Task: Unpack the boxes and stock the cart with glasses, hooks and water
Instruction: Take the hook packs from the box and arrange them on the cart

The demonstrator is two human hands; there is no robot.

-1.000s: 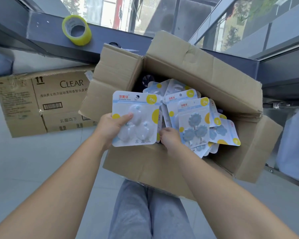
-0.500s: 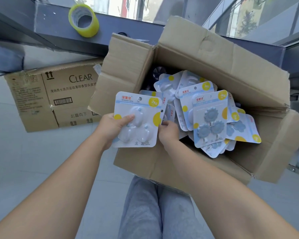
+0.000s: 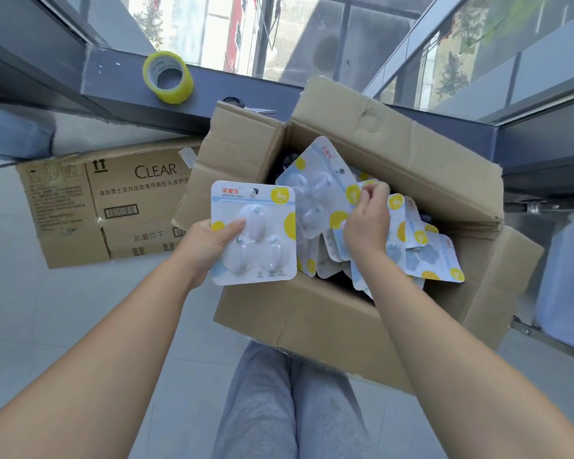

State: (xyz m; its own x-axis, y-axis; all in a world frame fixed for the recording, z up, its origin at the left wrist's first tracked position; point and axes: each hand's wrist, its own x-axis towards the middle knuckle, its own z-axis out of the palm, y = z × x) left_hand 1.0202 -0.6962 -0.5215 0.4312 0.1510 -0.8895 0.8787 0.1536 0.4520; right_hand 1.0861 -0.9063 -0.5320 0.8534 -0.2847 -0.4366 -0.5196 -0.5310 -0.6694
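Head view: hook packs (image 3: 421, 256) crowding box (image 3: 299, 319).

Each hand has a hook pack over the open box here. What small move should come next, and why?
Probably the right hand lays its tilted white-and-yellow hook pack onto the flat white hook pack gripped by the left hand. Both sit side by side above the open brown cardboard box, which holds many more packs.

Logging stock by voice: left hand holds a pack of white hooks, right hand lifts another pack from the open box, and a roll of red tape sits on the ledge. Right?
Nearly. The tape roll on the ledge is yellow, not red, as the head view shows. The left hand does hold the white hook pack, and the right hand lifts another pack from the open box.
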